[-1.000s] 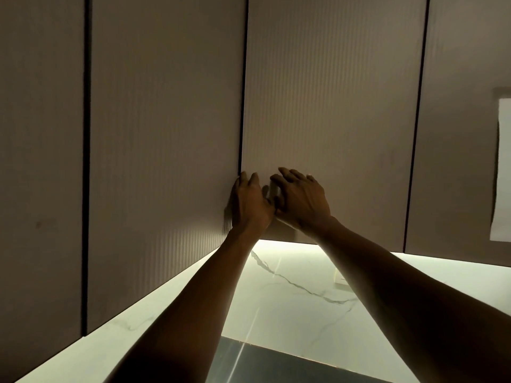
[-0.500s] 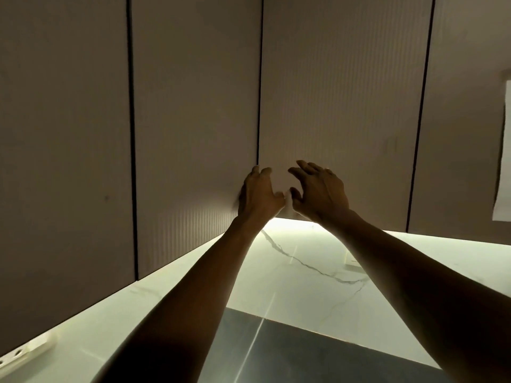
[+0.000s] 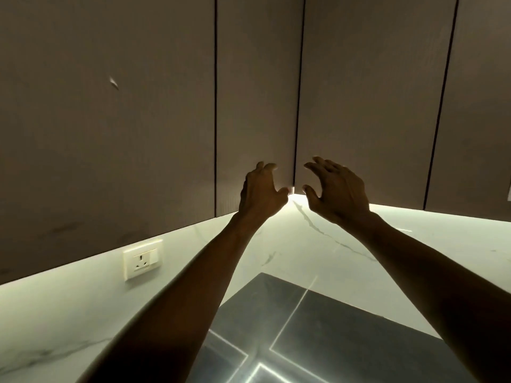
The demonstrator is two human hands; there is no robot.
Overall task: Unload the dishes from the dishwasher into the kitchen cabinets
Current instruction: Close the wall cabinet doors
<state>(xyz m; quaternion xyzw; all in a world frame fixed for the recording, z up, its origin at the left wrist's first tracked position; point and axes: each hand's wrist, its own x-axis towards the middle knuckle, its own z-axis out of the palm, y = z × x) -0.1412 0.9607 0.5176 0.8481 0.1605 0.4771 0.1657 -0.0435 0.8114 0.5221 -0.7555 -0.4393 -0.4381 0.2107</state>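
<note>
Closed grey-brown upper cabinet doors fill the top of the head view. My left hand (image 3: pixel 260 190) is raised at the bottom corner of the left door (image 3: pixel 257 106), fingers loosely bent against its face, holding nothing. My right hand (image 3: pixel 336 189) hovers just right of the seam in front of the right door (image 3: pixel 373 106), fingers spread and slightly curled, empty. A gap shows between the two hands at the lit lower edge. No dishes are in view.
A lit white marble backsplash (image 3: pixel 318 244) runs under the cabinets. A white wall socket (image 3: pixel 143 261) sits on it at the left. A dark glossy countertop (image 3: pixel 318 341) lies below between my forearms. More closed doors stand on both sides.
My hands have drawn apart from the seam, the right one moving right and off the door. The view has shifted left and down, bringing the socket and more countertop into sight.
</note>
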